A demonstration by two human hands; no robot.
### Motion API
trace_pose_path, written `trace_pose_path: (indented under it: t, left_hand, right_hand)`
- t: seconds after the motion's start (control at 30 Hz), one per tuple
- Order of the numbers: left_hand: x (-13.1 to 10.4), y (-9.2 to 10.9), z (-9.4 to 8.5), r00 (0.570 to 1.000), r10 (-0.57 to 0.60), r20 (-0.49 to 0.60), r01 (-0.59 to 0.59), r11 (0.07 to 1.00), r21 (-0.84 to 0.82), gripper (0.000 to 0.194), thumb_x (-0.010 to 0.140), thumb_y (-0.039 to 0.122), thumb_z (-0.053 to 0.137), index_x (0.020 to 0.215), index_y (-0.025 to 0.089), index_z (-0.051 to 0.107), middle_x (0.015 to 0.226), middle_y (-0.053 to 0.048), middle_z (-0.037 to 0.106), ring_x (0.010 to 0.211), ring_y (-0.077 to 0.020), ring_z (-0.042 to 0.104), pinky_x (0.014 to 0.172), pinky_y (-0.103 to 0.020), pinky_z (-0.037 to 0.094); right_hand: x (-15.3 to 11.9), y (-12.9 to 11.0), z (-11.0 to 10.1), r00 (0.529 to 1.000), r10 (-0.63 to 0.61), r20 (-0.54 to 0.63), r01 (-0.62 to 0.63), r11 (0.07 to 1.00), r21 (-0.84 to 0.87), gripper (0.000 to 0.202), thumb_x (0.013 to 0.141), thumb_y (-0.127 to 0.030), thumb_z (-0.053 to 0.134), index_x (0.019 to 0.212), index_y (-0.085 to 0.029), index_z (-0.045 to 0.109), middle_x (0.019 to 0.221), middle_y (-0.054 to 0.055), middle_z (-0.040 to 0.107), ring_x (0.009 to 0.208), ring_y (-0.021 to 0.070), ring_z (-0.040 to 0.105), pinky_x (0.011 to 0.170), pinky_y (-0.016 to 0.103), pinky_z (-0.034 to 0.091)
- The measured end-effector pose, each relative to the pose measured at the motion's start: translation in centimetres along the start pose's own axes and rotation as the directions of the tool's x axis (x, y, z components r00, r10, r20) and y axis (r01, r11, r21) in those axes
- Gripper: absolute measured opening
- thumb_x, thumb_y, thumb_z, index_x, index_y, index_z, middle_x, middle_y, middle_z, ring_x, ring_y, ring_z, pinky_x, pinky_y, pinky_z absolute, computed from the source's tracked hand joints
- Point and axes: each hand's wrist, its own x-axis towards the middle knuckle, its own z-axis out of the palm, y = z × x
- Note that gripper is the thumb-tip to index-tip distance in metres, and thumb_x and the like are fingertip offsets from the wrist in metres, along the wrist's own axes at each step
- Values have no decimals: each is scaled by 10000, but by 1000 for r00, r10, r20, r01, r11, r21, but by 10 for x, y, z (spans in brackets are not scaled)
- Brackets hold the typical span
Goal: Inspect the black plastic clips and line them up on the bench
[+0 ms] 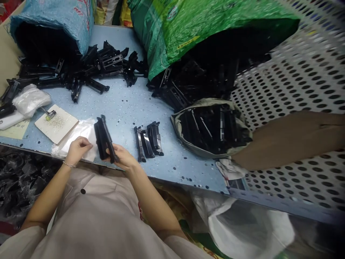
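Note:
My right hand [122, 157] grips a long black plastic part [104, 140], tilted above the front edge of the table. To its left, my left hand [78, 148] is closed in a pinch over a pile of thin clear plastic bags [90, 133]; whether a bag is between the fingertips cannot be made out. Several similar black parts [148, 141] lie side by side on the blue tabletop [115, 108], right of my right hand. Behind my left hand lies a pale square board [57, 124] with tiny specks and a small metal-and-yellow tool [50, 114] on it.
A heap of black parts [99, 64] spills from a blue woven sack [54, 18] at the back left. More parts fill a green sack [172, 36] and an open grey-green bag [210, 154]. On the right stands a perforated metal panel [302, 90]. Crumpled plastic [31, 100] lies far left.

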Motion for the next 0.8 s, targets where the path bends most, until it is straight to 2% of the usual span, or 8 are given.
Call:
trace_pose_path:
  t: [0.07,0.17,0.27,0.33,0.43,0.6,0.7,0.8]
  left_hand:
    - [-2,2,-2,1000,-10,-15,10,999,-45,168,714,290,759,684,165,651,840,-34,638,772,-153,610,730,-290,497]
    - [-7,7,-14,995,-3,-99,-4,998,-70,167,758,300,728,740,162,636,866,-38,645,750,-146,607,671,-271,498]
    - [-12,11,-26,972,187,-139,-172,978,118,61,809,226,664,798,171,639,957,-68,652,905,-191,640,783,-318,536]
    - [-14,12,-29,940,340,-19,-312,883,350,116,827,129,581,862,178,679,1088,-104,649,1036,-229,626,911,-388,525]
    - [-9,9,-26,909,375,180,-408,718,565,353,815,31,473,1004,188,726,1207,-132,638,1131,-267,597,1009,-467,489]
    - [2,13,-25,943,293,157,-332,804,494,572,838,31,430,1368,193,575,1403,-130,547,1289,-244,546,1090,-411,469]
    - [-12,26,-24,929,283,237,-363,818,445,687,841,26,422,1498,223,430,1506,-131,455,1336,-244,516,1112,-406,459]
    - [-40,40,-17,837,304,454,-490,785,379,803,823,-7,415,1562,283,295,1560,-104,403,1378,-242,480,1151,-429,428]
  right_hand:
    - [17,5,7,999,39,28,-41,998,52,368,590,-338,906,816,-162,674,717,-6,674,647,122,630,638,258,577]
    - [30,8,3,997,31,-69,-23,992,124,345,580,-310,915,763,-152,669,709,4,675,660,125,638,652,252,588]
    - [27,8,-9,987,9,-158,11,992,124,327,587,-295,911,759,-150,674,737,9,681,664,120,641,656,246,588]
    - [16,7,-14,986,-21,-163,33,997,72,316,614,-303,895,800,-153,688,760,11,690,670,120,646,659,241,584]
    - [-5,8,-16,993,-64,-98,67,997,32,331,678,-359,853,889,-162,691,790,19,708,683,127,662,614,218,565]
    - [-23,21,-15,963,202,177,-209,978,21,412,699,-410,838,936,-136,643,770,59,721,600,139,679,512,201,545]
    - [-9,32,-9,967,221,126,-232,970,79,372,717,-401,830,881,-139,625,767,58,714,559,99,653,502,163,529]
    - [8,37,9,995,101,7,-101,995,11,306,754,-392,789,861,-153,631,735,14,677,547,87,615,468,163,499]
